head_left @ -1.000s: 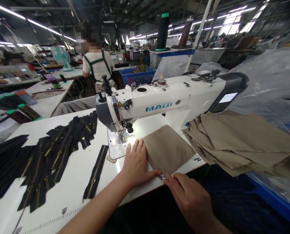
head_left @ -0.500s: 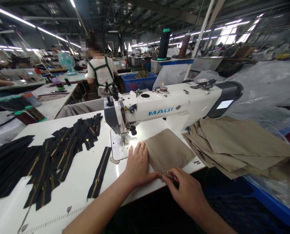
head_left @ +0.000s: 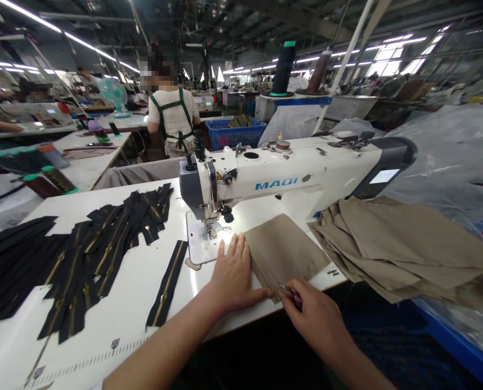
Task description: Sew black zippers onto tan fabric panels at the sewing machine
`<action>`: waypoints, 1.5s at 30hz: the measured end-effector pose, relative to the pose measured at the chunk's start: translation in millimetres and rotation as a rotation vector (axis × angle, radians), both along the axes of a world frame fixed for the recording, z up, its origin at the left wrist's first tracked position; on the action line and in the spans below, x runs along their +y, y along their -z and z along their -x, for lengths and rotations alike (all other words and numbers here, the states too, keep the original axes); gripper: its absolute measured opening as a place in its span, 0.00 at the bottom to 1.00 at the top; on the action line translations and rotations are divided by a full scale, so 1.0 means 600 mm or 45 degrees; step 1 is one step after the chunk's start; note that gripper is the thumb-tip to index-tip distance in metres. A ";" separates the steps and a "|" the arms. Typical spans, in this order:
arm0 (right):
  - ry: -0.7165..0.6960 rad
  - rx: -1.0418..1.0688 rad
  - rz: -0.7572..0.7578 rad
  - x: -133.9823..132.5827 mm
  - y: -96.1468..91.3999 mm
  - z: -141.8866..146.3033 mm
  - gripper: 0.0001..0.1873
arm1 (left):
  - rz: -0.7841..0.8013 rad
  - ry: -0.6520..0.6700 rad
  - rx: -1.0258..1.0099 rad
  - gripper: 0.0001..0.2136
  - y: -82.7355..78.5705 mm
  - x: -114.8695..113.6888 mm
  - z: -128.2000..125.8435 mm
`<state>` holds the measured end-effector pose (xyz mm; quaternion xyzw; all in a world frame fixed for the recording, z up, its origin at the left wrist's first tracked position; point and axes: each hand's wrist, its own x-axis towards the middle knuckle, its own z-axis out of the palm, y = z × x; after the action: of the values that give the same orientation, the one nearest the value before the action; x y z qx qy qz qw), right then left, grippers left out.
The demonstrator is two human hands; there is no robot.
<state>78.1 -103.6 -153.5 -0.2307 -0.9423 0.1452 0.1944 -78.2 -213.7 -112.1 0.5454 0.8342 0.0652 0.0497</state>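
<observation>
A square khaki fabric piece (head_left: 288,246) lies on the white table just right of the sewing machine's needle area. My left hand (head_left: 233,276) rests flat along the fabric's left edge, fingers stretched out and thumb pointing at its near corner. Closed around red-handled thread snips (head_left: 295,297), my right hand (head_left: 315,311) is at that same near corner. The snips' metal tip lies over the fabric's folded edge; whether it is cutting, I cannot tell. A single black zipper (head_left: 167,284) with gold teeth lies to the left of my left hand.
The white sewing machine (head_left: 282,176) stands behind the fabric. Many black zippers (head_left: 111,244) spread over the table's left side. A stack of khaki pieces (head_left: 404,244) sits at the right, above a blue crate (head_left: 456,336). Another person (head_left: 174,114) stands beyond the machine.
The view has shifted slightly. More of the red snips shows now, as my right hand has turned a little at the fabric's corner. My left hand stays flat by the edge.
</observation>
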 end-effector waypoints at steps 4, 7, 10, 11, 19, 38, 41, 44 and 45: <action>-0.016 0.010 -0.022 -0.002 0.004 -0.001 0.09 | -0.047 0.012 0.042 0.42 -0.001 0.000 0.002; -0.039 0.027 -0.017 -0.003 0.008 -0.005 0.08 | -0.080 -0.036 0.087 0.36 0.002 0.004 -0.001; -0.073 0.043 0.039 0.003 0.002 -0.011 0.09 | -0.085 -0.062 0.095 0.43 0.007 0.010 -0.008; -0.102 0.044 0.094 0.009 -0.004 -0.011 0.09 | -0.084 -0.062 0.092 0.47 0.009 0.011 -0.011; -0.874 0.082 -0.115 0.086 -0.056 0.084 0.19 | -0.081 0.044 0.016 0.56 0.013 0.004 0.004; -0.869 -0.046 -0.234 0.044 -0.010 0.141 0.23 | -0.088 -0.046 0.199 0.20 -0.034 -0.316 0.097; -0.851 -0.031 -0.189 0.033 -0.006 0.157 0.23 | -0.043 -0.021 0.164 0.27 -0.022 -0.323 0.065; -0.847 -0.015 -0.163 0.032 0.002 0.164 0.24 | -0.135 0.013 0.117 0.47 -0.023 -0.312 0.054; -0.855 0.001 -0.153 0.034 0.005 0.164 0.25 | -0.148 0.040 0.089 0.52 -0.025 -0.309 0.056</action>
<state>-20.4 -83.1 -156.7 0.1042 -0.9725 0.1454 0.1492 -112.1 -399.0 -97.3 0.5622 0.8216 0.0938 -0.0102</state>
